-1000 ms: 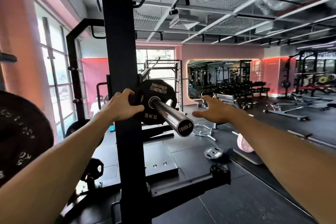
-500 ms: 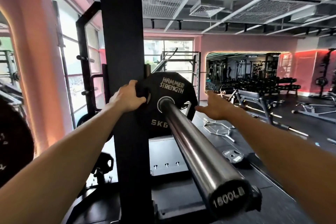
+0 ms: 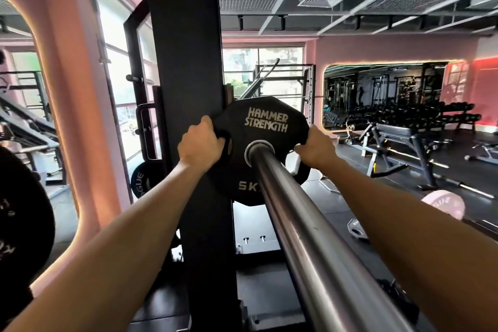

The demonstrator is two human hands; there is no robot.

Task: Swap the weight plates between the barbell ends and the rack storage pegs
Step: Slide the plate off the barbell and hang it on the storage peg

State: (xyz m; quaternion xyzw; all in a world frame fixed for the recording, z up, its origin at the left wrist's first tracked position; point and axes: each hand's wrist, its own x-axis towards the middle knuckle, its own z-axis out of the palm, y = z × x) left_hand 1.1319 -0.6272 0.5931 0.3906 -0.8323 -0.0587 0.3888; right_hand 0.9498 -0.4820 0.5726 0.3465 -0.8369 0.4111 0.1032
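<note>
Plate, black, marked HAMMER STRENGTH and 5K (image 3: 265, 140): seated at the inner end of the barbell sleeve (image 3: 296, 224), hard against or just beside the black rack upright (image 3: 186, 89); which of the two cannot be told from the head view. Sleeve: bright steel, long axis running from the plate's bore toward the camera and down to the right, its free end out of frame at the bottom edge. Judged relation governing the next move: the plate can only leave along that axis, toward the person, so the pull must be straight back along the sleeve and even on both sides to keep the bore from binding. Left hand (image 3: 200, 144): fingers curled around the plate's left rim, apparently into a grip cut-out, thumb on the near face. Right hand (image 3: 315, 147): fingers wrapped over the right rim at about the same height, holding it. Both hands level with the bore, one on each side, equally near; forearms flank the sleeve. Change from the earlier frames: the left hand was on the rim already, while the right hand was open in the air to the right of the plate and now grips it; the viewpoint has also closed in, so plate and sleeve fill more of the view. Other stock: a large black plate (image 3: 21, 213) at the left edge, a plate lettered "GUE" (image 3: 140, 180) low behind the upright, a pink plate (image 3: 444, 205) and a small dark plate (image 3: 357, 232) on the floor, a bench (image 3: 404, 137) at right.
</note>
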